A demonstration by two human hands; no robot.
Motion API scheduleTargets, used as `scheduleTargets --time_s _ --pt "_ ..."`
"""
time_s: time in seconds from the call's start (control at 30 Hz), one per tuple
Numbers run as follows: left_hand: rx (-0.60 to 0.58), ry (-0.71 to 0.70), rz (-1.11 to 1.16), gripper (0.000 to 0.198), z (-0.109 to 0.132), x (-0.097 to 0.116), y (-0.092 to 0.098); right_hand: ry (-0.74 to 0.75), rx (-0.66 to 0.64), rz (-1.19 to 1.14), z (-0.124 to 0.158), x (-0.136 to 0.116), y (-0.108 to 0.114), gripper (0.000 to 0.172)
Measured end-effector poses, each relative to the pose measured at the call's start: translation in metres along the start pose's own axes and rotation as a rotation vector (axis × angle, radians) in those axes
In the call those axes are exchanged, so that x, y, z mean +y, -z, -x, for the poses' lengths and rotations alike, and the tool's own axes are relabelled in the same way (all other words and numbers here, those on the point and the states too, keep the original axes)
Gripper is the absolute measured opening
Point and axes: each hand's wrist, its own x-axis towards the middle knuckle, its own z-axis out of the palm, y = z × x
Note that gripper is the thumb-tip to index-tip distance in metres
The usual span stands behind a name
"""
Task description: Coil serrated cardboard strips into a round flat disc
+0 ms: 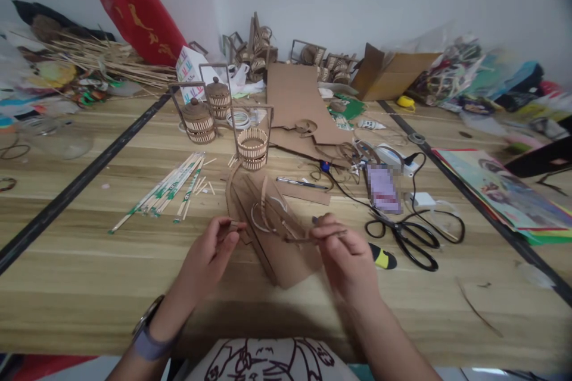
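My right hand (351, 256) pinches a thin brown strip (297, 240), which looks like paper cord or cane and curls in loops over the cardboard. Facing it, my left hand (212, 253) has thumb and fingers closed on what looks like a narrow brown strip end (238, 225). Whether both ends belong to one length, I cannot tell. Under the loops lie brown cardboard pieces (290, 268) and a pale ring (255, 217). Just beyond stands a small slatted bucket (252, 146) with a tall handle, uncovered on top.
Black-handled scissors (417, 244), a yellow-and-black tool handle (383, 257) and a cable lie right of my right hand. Wrapped sticks (170, 184) are at left, a pen (301, 183) ahead. Two lidded buckets (199, 122) (218, 98) stand behind; a cardboard box (388, 74) is farther back.
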Motion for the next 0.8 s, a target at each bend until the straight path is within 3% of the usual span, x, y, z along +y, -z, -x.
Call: scheduleTargets --time_s 0.2,0.3,0.37,0.47,0.57,0.7,0.8 --pt "0.027 0.071 0.035 0.041 -0.002 0.001 -0.002 0.088 0.11 -0.021 -0.012 -0.063 0.02 0.041" --pt "0.004 0.083 0.102 0.041 -0.003 0.005 -0.002 0.097 0.008 -0.123 -0.009 -0.084 0.037 0.031" --pt "-0.067 0.067 0.181 0.042 -0.004 0.01 -0.004 0.201 0.007 -0.019 -0.006 -0.088 0.044 0.028" --pt "-0.213 0.049 0.288 0.048 -0.006 0.02 -0.012 0.292 -0.135 0.401 -0.007 -0.079 0.041 0.039" --pt "-0.326 0.001 0.312 0.05 -0.007 0.027 -0.024 0.305 -0.379 0.673 -0.01 -0.057 0.024 0.034" --pt "-0.341 -0.171 0.14 0.039 -0.01 0.032 -0.036 0.333 -0.414 0.704 -0.013 -0.024 0.006 0.033" --pt "-0.316 -0.198 0.128 0.034 -0.013 0.031 -0.039 0.308 -0.368 0.614 -0.013 -0.01 0.005 0.03"
